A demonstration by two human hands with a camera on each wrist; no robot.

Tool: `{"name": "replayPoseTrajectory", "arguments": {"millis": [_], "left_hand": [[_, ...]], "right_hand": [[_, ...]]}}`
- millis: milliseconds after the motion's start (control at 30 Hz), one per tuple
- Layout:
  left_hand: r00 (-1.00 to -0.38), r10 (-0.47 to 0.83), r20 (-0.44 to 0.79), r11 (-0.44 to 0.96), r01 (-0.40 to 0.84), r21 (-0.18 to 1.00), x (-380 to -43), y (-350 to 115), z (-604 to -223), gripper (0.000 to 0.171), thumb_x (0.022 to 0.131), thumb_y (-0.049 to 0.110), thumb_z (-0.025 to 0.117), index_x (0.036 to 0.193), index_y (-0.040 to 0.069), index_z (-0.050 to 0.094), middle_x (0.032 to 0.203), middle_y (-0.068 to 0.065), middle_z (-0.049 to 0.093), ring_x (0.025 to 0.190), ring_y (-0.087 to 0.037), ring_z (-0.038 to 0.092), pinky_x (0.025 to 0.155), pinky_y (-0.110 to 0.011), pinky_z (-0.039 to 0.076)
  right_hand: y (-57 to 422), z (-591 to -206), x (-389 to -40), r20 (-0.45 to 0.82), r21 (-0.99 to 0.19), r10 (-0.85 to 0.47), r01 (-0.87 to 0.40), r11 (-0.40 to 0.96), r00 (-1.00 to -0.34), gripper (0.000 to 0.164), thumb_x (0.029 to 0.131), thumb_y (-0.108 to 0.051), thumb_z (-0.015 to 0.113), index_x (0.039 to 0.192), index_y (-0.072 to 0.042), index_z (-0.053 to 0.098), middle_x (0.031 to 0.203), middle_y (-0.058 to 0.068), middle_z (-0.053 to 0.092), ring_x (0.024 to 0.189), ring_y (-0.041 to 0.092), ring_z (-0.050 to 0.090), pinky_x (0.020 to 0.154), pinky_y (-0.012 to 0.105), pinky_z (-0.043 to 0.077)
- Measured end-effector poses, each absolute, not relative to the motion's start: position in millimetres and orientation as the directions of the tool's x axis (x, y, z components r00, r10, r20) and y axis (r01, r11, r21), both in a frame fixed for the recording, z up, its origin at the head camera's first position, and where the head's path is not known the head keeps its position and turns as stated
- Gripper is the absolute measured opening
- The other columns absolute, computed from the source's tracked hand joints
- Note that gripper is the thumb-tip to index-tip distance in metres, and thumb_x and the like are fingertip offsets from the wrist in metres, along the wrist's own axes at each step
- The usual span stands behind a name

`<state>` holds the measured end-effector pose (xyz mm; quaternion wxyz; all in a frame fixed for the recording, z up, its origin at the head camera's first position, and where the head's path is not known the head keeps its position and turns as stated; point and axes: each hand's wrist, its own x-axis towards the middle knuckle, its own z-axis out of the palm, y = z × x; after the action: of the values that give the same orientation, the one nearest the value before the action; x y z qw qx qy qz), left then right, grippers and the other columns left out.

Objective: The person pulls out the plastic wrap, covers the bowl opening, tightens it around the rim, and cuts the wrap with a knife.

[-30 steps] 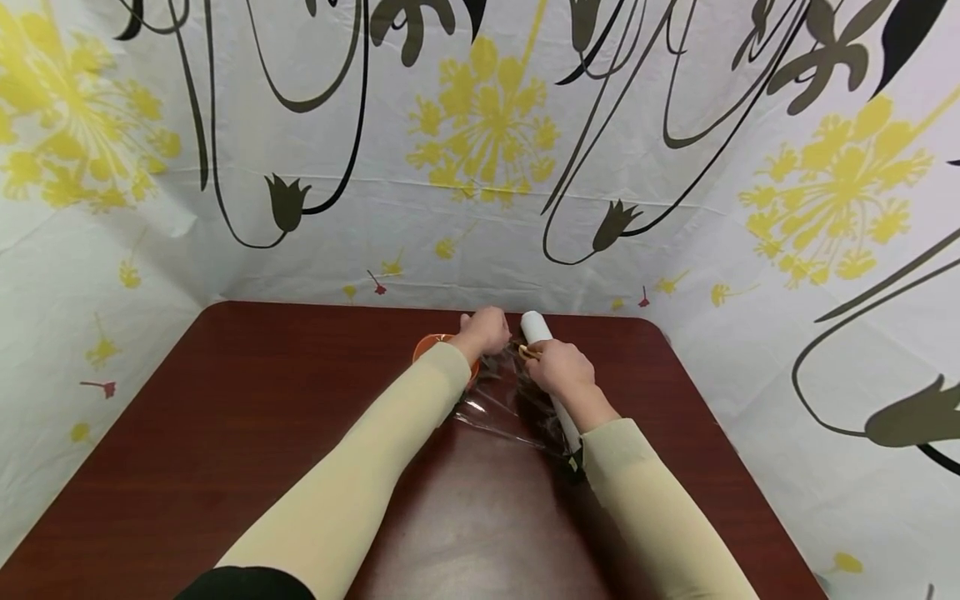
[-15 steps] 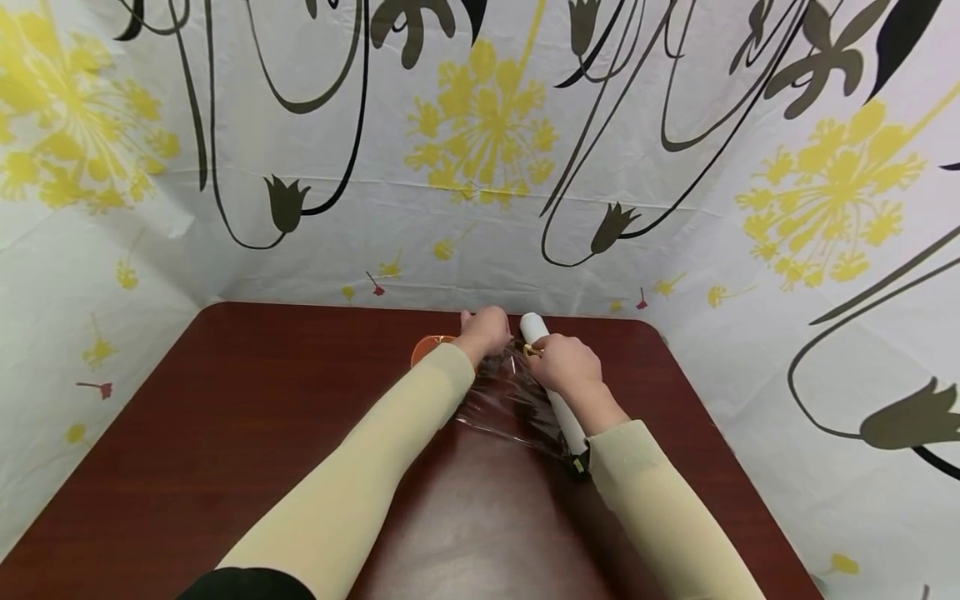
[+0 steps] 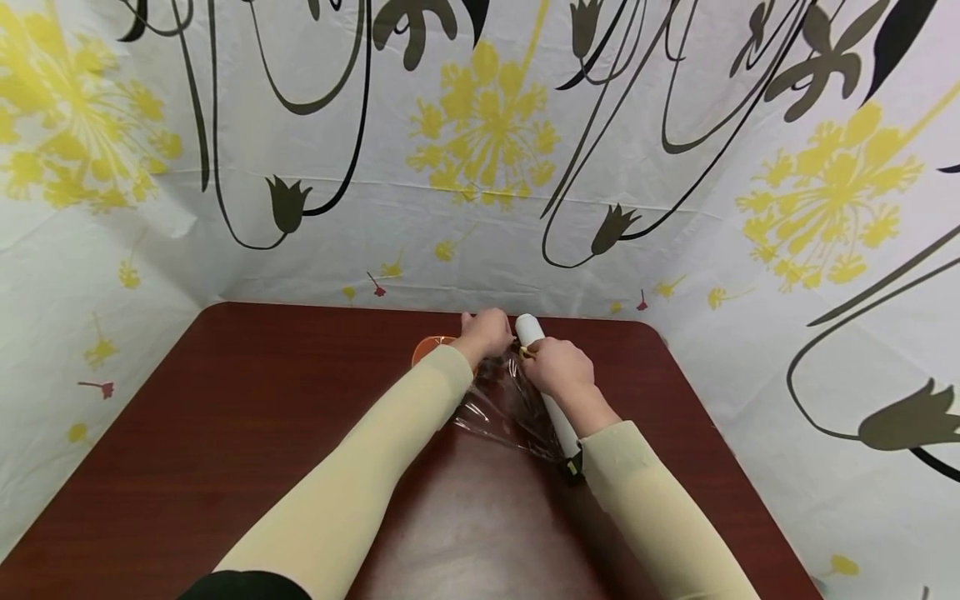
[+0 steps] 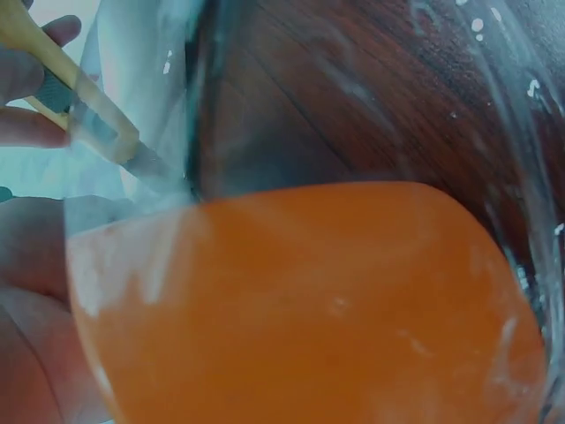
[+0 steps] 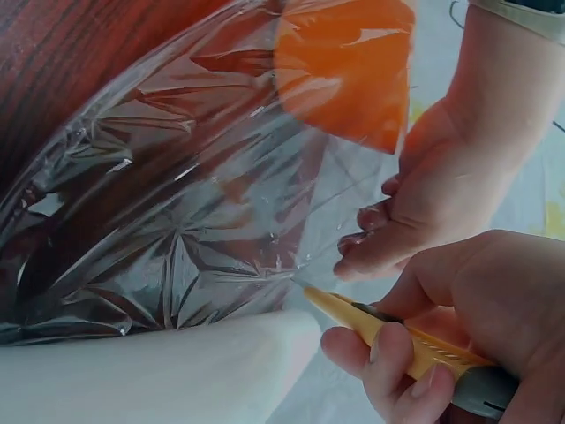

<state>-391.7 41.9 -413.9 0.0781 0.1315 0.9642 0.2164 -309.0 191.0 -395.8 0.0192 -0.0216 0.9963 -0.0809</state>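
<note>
My right hand (image 3: 562,367) grips a yellow utility knife (image 5: 428,349). Its blade tip meets clear plastic wrap (image 5: 177,265), which puckers into creases around that point. The wrap stretches from a white roll (image 3: 529,330) across an orange bowl (image 4: 309,300), partly hidden by the left arm in the head view. At the film's far edge, my left hand (image 5: 433,203) curls its fingers and pinches the wrap beside the bowl. In the left wrist view, the knife (image 4: 110,132) shows behind the film, close to the bowl's rim.
The dark red-brown table (image 3: 247,417) has its far edge just beyond the hands. White patterned cloth (image 3: 337,142) hangs behind and along both sides. A black piece with a yellow-green mark (image 3: 574,467) sits at the roll's near end.
My right hand with the utility knife shifts slightly right, then back left. The wrap's creases change, and the roll's near end moves a little with it. My left hand stays nearly still.
</note>
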Motion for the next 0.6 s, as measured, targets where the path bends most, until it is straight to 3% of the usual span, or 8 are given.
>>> {"name": "replayPoseTrajectory", "arguments": {"millis": [200,333,467,600], "left_hand": [[-0.946,0.311,-0.089,0.865,0.242,0.439,-418,42,-438,0.051,0.110,0.024,0.055,0.060,0.020,0.048,0.059,0.002,0.047,0.071,-0.023,0.055,0.112,-0.053,0.038],[-0.941,0.318,-0.117,0.857,0.233,0.459,-406,43,-424,0.051,0.109,0.018,0.054,0.059,0.017,0.047,0.056,0.001,0.044,0.070,-0.025,0.055,0.118,-0.056,0.037],[-0.942,0.319,-0.102,0.837,0.230,0.496,-395,41,-413,0.055,0.111,0.021,0.052,0.058,0.019,0.041,0.052,0.005,0.037,0.064,-0.021,0.048,0.125,-0.054,0.033],[-0.943,0.319,-0.096,0.832,0.229,0.506,-389,37,-407,0.058,0.112,0.022,0.053,0.056,0.021,0.041,0.051,0.006,0.038,0.061,-0.018,0.048,0.134,-0.059,0.025]], "right_hand": [[185,-401,-310,-0.046,-0.156,-0.034,-0.027,0.987,-0.998,0.036,0.108,-0.036,0.065,0.140,-0.022,0.076,0.129,0.017,0.078,0.091,0.033,0.075,0.071,0.049,0.061],[183,-405,-313,-0.062,-0.162,-0.015,-0.005,0.987,-0.998,0.037,0.108,-0.035,0.065,0.141,-0.023,0.075,0.131,0.017,0.077,0.091,0.032,0.074,0.071,0.049,0.060],[185,-409,-315,-0.067,-0.176,-0.001,0.011,0.984,-0.998,0.038,0.109,-0.035,0.062,0.144,-0.024,0.073,0.132,0.019,0.076,0.095,0.035,0.074,0.072,0.050,0.060],[190,-408,-313,-0.058,-0.185,-0.014,-0.003,0.983,-0.998,0.040,0.110,-0.036,0.059,0.145,-0.023,0.072,0.133,0.021,0.076,0.102,0.038,0.075,0.077,0.054,0.061]]}}
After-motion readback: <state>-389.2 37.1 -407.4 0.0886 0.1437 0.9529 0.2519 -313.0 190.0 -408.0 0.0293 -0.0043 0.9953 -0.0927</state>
